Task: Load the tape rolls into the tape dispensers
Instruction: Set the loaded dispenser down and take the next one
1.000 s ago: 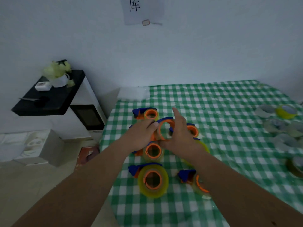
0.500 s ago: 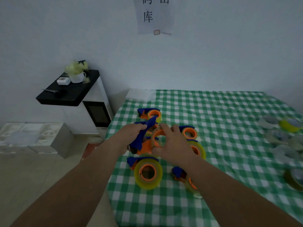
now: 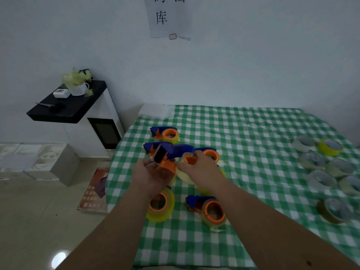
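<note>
Nearest, two bare forearms enter from 6 o'clock over the table [image 3: 253, 221], which wears a green-and-white checked cloth. Just beyond them lie two loaded dispensers, side by side but apart: one with a yellow roll [image 3: 160, 205] at 7 o'clock of the hands, partly hidden by the left wrist, and one with an orange hub [image 3: 209, 208] at 5 o'clock.

Above these the left hand [image 3: 152, 177] lies palm up, fingers curled under the orange base of a blue-and-orange tape dispenser [image 3: 167, 155] held off the cloth. The right hand [image 3: 202, 172] grips the pale tape roll [image 3: 185, 175] seated on that dispenser's orange hub, fingers wrapped over its top edge. A further yellow roll shows under the right wrist; whether it sits in a dispenser I cannot tell.

Past the hands, three more dispensers: one [image 3: 153, 148] at 11 o'clock, one [image 3: 209, 153] at 1 o'clock touching the right fingers, and the farthest [image 3: 165, 133] at 12 o'clock. That makes six dispensers counted plainly.

At 3 o'clock, well apart, loose tape rolls [image 3: 327, 166] cluster by the table's right edge; about nine show, one bright yellow [image 3: 330, 147], some cut off by the frame.

Off the table at 10 o'clock stands a black-topped cabinet [image 3: 74, 106] with a white cup [image 3: 78, 88]. On the wall at 12 o'clock hangs a paper sign [image 3: 167, 16].
</note>
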